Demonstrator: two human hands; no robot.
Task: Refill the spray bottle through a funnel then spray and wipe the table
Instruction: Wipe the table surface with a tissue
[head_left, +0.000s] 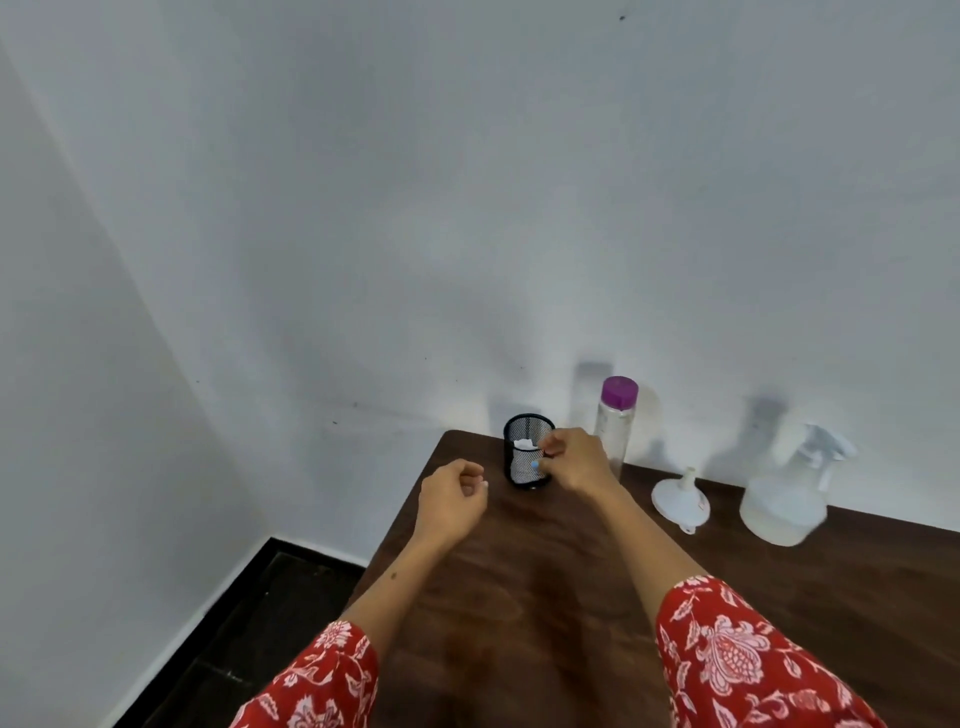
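**Q:** Head view shows which hand positions, and for what purpose?

**A:** Right hand (569, 460) is at the near right side of the black mesh cup (525, 457) at the far left corner of the wooden table (519, 597). Its fingers are curled against the cup wall near the rim; whether they grip the cup or pinch the white cloth or tissue (524, 445) inside cannot be told. Judgement: the wiping material is being fetched or the cup steadied. Left hand (454, 496) hovers just left of the cup, fingers loosely curled, holding nothing, apart from the cup.

**Q:** Where are the task items, and why there?

**A:** Spray bottle (789, 493) stands at the far right, upright, trigger head fitted, partly filled with cloudy liquid. White funnel (680, 501) lies just left of it, wide mouth down, spout up. Clear bottle with purple cap (615, 415) stands against the wall, behind the right hand. Judgement: the items are lined along the far edge to keep the near surface free for wiping.

**Q:** Count?

**A:** One spray bottle, one funnel, one capped bottle, one mesh cup, two hands.
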